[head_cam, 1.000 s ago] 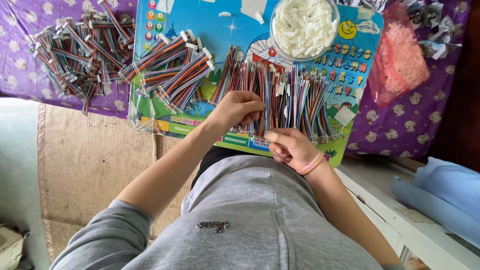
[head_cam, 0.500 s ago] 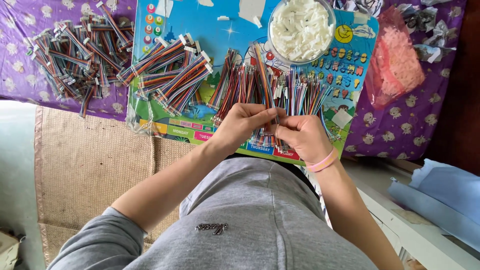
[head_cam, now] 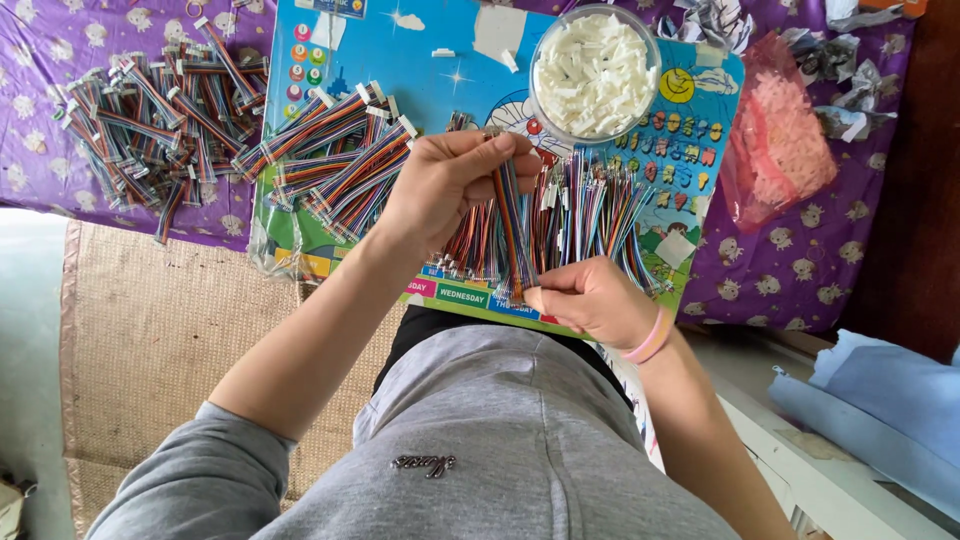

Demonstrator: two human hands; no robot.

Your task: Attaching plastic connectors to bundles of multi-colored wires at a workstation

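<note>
Purple patterned cloth (head_cam: 40, 150) spread across the top, woven mat (head_cam: 150, 340) lower left, and a bright blue cartoon board (head_cam: 430, 40) laid over both as the work surface. Left hand (head_cam: 440, 185) up over the board, fingers curled shut on the upper end of a strip of rainbow ribbon wires (head_cam: 512, 225). Right hand (head_cam: 590, 300) lower down at the board's near edge, thumb and fingertips pinched tight on the bottom end of that same strip, pink band (head_cam: 650, 338) on the wrist. Strip stretched taut between the two hands, running nearly straight up and down, just above a loose heap of multicoloured wires (head_cam: 590, 210) fanned out on the board. Further left on the board, a stack of finished wire bundles (head_cam: 340, 165) with white plugs at the ends; beyond it, on the cloth, another big pile of bundles (head_cam: 150, 130). Round clear bowl (head_cam: 595, 75) full of white connector pieces at the board's top. Clear bag of pink pieces (head_cam: 780, 150) off to the right on the cloth. Pale blue fabric (head_cam: 880, 400) at the far right edge.
</note>
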